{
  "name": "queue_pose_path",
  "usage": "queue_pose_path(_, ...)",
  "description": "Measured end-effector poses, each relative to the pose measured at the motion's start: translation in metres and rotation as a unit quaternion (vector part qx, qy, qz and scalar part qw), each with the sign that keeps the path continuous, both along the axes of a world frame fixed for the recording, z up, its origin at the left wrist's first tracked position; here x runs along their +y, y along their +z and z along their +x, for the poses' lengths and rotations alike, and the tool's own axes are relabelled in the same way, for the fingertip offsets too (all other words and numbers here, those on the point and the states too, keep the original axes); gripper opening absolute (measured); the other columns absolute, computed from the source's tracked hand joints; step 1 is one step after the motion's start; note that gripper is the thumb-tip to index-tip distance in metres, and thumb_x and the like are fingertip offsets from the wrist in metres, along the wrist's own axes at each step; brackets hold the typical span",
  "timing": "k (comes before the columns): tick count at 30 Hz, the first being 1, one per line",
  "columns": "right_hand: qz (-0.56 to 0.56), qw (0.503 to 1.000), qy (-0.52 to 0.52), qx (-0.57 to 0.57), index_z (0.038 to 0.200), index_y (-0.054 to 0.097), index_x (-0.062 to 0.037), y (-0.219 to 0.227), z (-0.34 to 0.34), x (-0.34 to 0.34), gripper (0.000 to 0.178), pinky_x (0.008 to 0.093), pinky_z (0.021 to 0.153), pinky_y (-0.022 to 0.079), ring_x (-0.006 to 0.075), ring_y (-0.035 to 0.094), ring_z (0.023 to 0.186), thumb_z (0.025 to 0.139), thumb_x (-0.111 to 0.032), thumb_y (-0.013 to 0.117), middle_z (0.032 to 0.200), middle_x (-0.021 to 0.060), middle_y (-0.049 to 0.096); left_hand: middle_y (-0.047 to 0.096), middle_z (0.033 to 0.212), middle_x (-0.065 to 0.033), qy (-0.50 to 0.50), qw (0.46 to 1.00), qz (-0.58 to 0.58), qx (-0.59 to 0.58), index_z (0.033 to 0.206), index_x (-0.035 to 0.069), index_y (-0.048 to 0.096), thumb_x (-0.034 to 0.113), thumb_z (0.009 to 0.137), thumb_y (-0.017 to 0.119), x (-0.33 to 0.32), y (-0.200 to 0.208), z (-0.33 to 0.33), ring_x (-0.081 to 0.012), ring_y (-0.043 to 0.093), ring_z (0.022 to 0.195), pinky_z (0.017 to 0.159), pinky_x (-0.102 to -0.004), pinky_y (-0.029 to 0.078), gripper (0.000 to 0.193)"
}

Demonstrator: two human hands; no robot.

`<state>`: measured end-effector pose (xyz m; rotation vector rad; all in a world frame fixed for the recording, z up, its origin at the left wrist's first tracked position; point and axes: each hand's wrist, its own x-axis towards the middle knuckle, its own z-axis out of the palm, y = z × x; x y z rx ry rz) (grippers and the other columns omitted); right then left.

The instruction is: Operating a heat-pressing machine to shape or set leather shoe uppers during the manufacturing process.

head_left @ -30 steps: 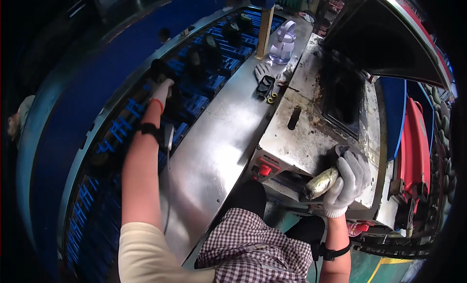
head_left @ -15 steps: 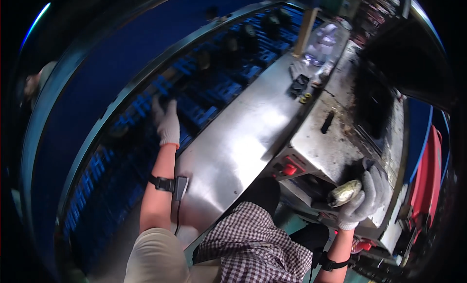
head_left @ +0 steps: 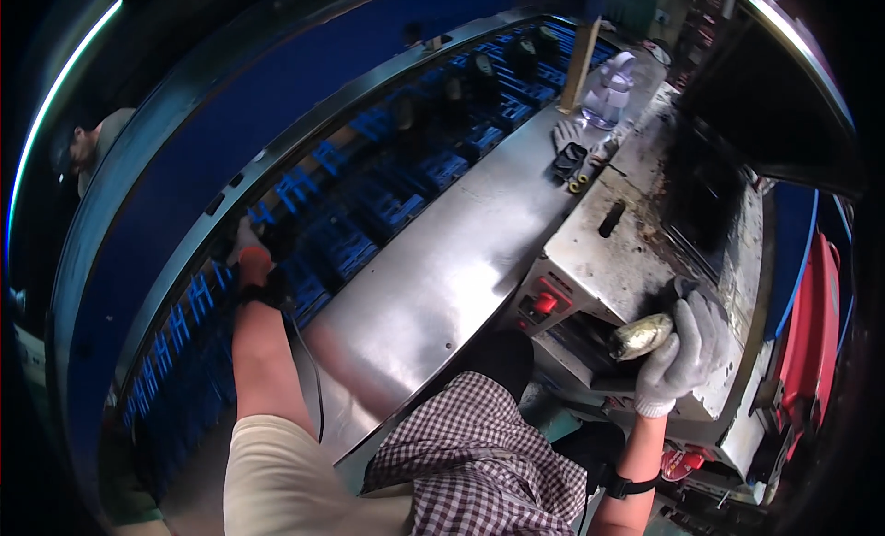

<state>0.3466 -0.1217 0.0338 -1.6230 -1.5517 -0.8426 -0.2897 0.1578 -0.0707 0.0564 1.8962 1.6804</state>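
Note:
My left hand (head_left: pixel 247 243), in a white glove with an orange cuff, reaches in among upright blue pieces (head_left: pixel 291 193) at the far side of the long trough. Its fingers are mostly lost in the dark there, so what they touch cannot be made out. My right hand (head_left: pixel 684 356), in a pale grey glove, is closed round a stubby cylinder (head_left: pixel 640 338) wrapped in shiny yellowish film or tape. The cylinder's dark end points left, over the front corner of a stained white machine (head_left: pixel 590 250). A dark rounded part shows by the fingertips.
A smooth metal ledge (head_left: pixel 415 269) runs between trough and machine. On it lie a grey glove (head_left: pixel 566 133), a black object (head_left: pixel 570 160) and a clear plastic bottle (head_left: pixel 608 92). The machine's front bears a red switch (head_left: pixel 546 302). Another person (head_left: pixel 92 147) is beyond the blue wall.
My left hand has moved left and farther down into the trough's far side, its fingers now hidden. My right hand keeps its hold on the wrapped cylinder. The view has shifted slightly.

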Motion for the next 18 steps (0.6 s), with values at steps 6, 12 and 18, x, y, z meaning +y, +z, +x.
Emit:
queue_pose_path(6, 0.023, 1.000, -0.002, -0.002, 0.111, 0.077, -0.0039, 0.004, -0.002, -0.001, 0.035, 0.0526, 0.107, 0.044, 0.0393, 0.068, 0.113, 0.102, -0.030, 0.055, 0.116, 0.0166, 0.076, 0.073, 0.111, -0.0033, -0.173, 0.956, 0.125, -0.200, 0.111, 0.025, 0.070, 0.055, 0.082, 0.069, -0.054, -0.009, 0.028, -0.0300, 0.069, 0.105, 0.090, -0.0622, 0.049, 0.041)
queue_pose_path(12, 0.043, 0.998, 0.037, 0.006, 0.108, 0.077, -0.0041, 0.011, -0.002, 0.002, 0.026, 0.0512, 0.103, 0.047, 0.0388, 0.068, 0.109, 0.097, -0.021, 0.060, 0.113, 0.0160, 0.076, 0.070, 0.098, -0.0056, -0.334, 0.881, 0.242, -0.230, 0.104, 0.008, 0.068, 0.019, 0.087, 0.068, -0.135, 0.018, 0.158, -0.0217, 0.071, 0.091, 0.086, -0.0400, 0.062, 0.021)
queue_pose_path(18, 0.096, 0.977, 0.095, 0.166, 0.110, 0.070, -0.0011, 0.014, -0.022, -0.027, 0.028, 0.0494, 0.106, 0.048, 0.0361, 0.066, 0.109, 0.084, 0.004, 0.061, 0.113, 0.0170, 0.072, 0.067, 0.136, -0.0222, -0.540, 0.714, 0.302, -0.328, 0.147, -0.003, 0.051, 0.012, 0.081, 0.064, -0.149, 0.061, 0.290, -0.0374, 0.070, 0.119, 0.108, -0.0503, 0.056, 0.069)
